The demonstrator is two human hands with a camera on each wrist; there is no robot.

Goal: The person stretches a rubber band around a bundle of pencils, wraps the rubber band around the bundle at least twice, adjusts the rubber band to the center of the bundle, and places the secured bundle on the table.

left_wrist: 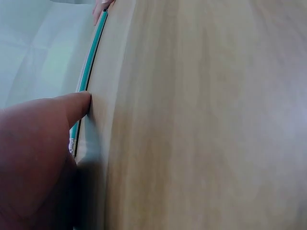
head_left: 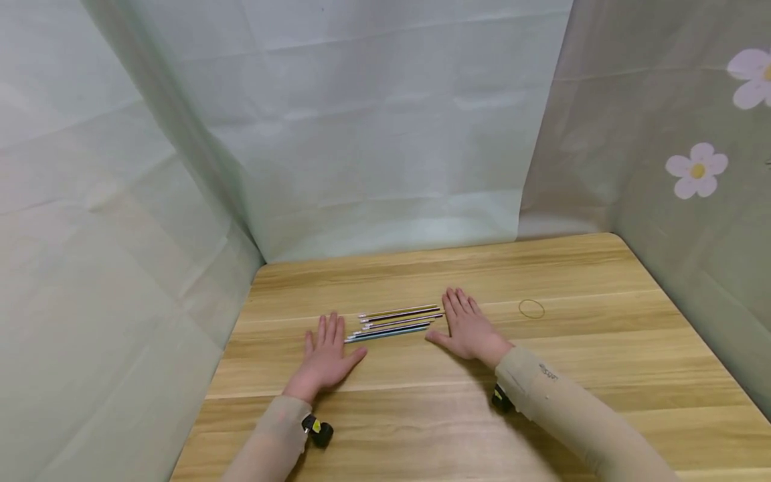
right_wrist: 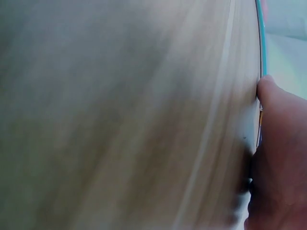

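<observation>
Several pencils (head_left: 394, 328) lie side by side on the wooden table, slightly fanned, their white-tipped ends toward the left. Nearest the person is a teal pencil (left_wrist: 92, 57), also seen along the table in the right wrist view. My left hand (head_left: 325, 358) lies palm down with spread fingers beside the pencils' left ends. At their right ends my right hand (head_left: 468, 329) rests flat on the table, fingers straight and thumb out. Neither hand grips anything. Whether the fingers touch the pencil ends cannot be told. A thin yellowish rubber band (head_left: 521, 310) lies right of the right hand.
The wooden table (head_left: 409, 422) has rounded far corners. Pale fabric (head_left: 373, 147) hangs behind it and on both sides, with white flowers (head_left: 680, 167) printed on the right. Small dark cameras (head_left: 322, 435) are strapped at the wrists.
</observation>
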